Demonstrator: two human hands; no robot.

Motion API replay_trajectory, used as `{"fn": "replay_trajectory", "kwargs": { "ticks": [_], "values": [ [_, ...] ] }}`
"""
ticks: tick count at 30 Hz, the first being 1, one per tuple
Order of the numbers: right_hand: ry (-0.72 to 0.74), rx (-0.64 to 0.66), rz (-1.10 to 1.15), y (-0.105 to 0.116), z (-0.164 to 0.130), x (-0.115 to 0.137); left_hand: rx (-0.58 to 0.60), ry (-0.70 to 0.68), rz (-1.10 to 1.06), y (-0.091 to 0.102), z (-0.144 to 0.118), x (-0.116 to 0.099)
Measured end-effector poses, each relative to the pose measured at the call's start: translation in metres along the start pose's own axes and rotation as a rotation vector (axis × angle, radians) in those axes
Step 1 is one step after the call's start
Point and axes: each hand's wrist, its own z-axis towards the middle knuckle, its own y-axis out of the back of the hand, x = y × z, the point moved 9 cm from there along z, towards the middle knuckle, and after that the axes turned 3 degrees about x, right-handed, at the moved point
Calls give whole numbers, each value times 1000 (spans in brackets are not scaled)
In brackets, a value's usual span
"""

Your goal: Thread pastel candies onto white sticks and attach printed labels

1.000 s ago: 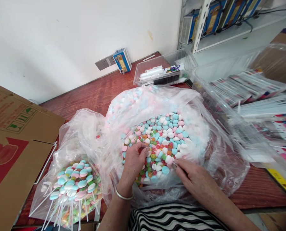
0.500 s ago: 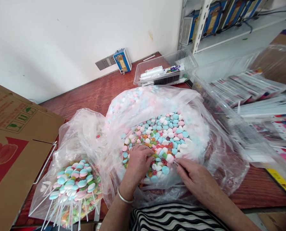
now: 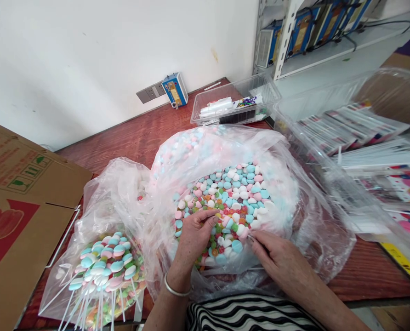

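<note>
A large clear plastic bag (image 3: 277,151) lies open before me, full of pink, blue and white marshmallows (image 3: 251,177) with small coloured gummy rings (image 3: 214,243) among them. My right hand (image 3: 272,253) pinches the stick end of a candy skewer (image 3: 234,224), whose threaded marshmallows and gummies point left over the heap. Over the gummies, my left hand (image 3: 196,232) has thumb and forefinger closed together. Whatever they may hold is too small to make out. Finished-looking skewers (image 3: 108,262) with white sticks lie in a bundle on another plastic bag at the left.
A cardboard box (image 3: 25,184) stands at the left edge. Behind the bag is a clear tray (image 3: 200,115) with white packets. At the right, a clear bin (image 3: 315,170) holds printed cards and bags. A blue device (image 3: 175,90) leans at the wall near sockets.
My left hand has lifted slightly from the candies, and its thumb and forefinger have come together. My right hand stays almost in place with the skewer.
</note>
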Motion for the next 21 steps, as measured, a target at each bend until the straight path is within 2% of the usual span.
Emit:
{"fn": "replay_trajectory", "kwargs": {
  "ticks": [6,9,11,15,17,21],
  "values": [
    [-11,8,12,-2,1,-2,-20,-23,84,1,-4,-8],
    [-6,20,24,-4,1,-2,-7,-34,60,-3,-6,-7],
    [5,9,34,-3,0,0,-1,-4,-53,-8,-6,-1],
    [56,-44,100,0,-3,6,65,186,-588,-28,-6,19],
    [75,-90,125,3,-5,9,84,262,-772,-37,-7,24],
    [142,-147,136,6,-8,13,81,299,-817,-40,-9,24]
  ]
}}
